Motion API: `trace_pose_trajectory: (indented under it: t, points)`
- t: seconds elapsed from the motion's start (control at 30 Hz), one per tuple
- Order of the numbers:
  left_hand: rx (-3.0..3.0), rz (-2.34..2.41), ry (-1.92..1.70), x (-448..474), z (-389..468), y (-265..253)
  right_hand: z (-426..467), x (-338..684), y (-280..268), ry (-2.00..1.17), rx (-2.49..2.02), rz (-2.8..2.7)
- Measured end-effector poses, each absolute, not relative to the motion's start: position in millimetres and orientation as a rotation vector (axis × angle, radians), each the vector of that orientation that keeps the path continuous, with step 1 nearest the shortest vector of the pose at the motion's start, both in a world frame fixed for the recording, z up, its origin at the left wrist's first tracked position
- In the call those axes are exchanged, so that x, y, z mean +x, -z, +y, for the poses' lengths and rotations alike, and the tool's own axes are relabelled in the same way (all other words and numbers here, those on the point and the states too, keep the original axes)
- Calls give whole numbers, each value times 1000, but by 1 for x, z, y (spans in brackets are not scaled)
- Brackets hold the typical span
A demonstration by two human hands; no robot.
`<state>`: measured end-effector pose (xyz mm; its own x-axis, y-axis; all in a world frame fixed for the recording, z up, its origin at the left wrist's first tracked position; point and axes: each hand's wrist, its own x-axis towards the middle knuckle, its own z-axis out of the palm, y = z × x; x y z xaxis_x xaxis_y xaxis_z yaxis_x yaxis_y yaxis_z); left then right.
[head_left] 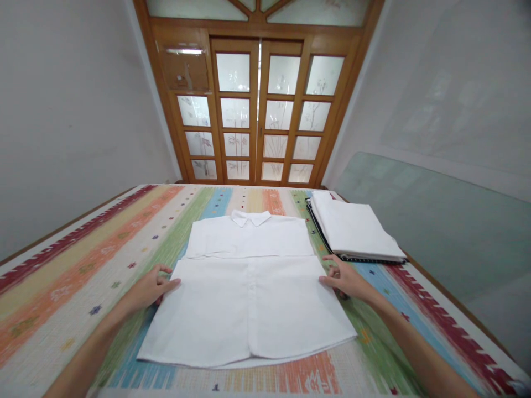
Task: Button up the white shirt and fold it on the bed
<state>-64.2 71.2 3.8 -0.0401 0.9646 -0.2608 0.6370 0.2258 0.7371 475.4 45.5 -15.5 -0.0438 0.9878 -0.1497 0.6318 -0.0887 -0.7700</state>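
A white collared shirt [215,301] lies front up on the striped cloth, its collar pointing away from me. A crosswise fold line runs below the chest, and the button placket shows in the lower part. At its left edge, my left hand [154,284] has the thumb on top of the fabric and the other fingers curled by the side. My right hand [342,279] pinches the opposite edge in the same way, thumb on top. Some fingertips of both hands are hidden.
A stack of folded white cloth [357,226], with a dark dotted piece beneath, lies at the far right. The striped tablecloth [136,243] covers the surface. A pale green panel [415,221] leans along the right wall. Wooden glass-paned doors [257,110] stand beyond the far edge.
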Motion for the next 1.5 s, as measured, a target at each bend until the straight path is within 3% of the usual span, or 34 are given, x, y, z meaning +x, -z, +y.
trace_pose_trajectory:
  t: [0.23, 0.4, 0.63, 0.9, 1.0, 1.23, 1.5]
  points:
    - [1463, 1396, -601, -70, 68, -24, 56, 489, 4, -1120, -1480, -1747]
    - [1514, 1534, -747, -75, 96, -30, 83, 494, 2, -936, -1520, -1640]
    - [1808, 1795, -890, -57, 149, -28, 139, 467, 3, -382, -1576, -1594]
    - [1839, 2232, -543, -41, 173, -11, 155, 448, 12, -187, -1879, -1715]
    - [1804, 2303, -433, -46, 167, -13, 146, 452, 10, -345, -1916, -1684]
    - [1588, 2050, -331, -53, 149, -32, 129, 467, -15, -1161, -1643, -1524]
    - [1462, 1573, -411, -55, 140, -55, 129, 469, -23, -1342, -1479, -1572]
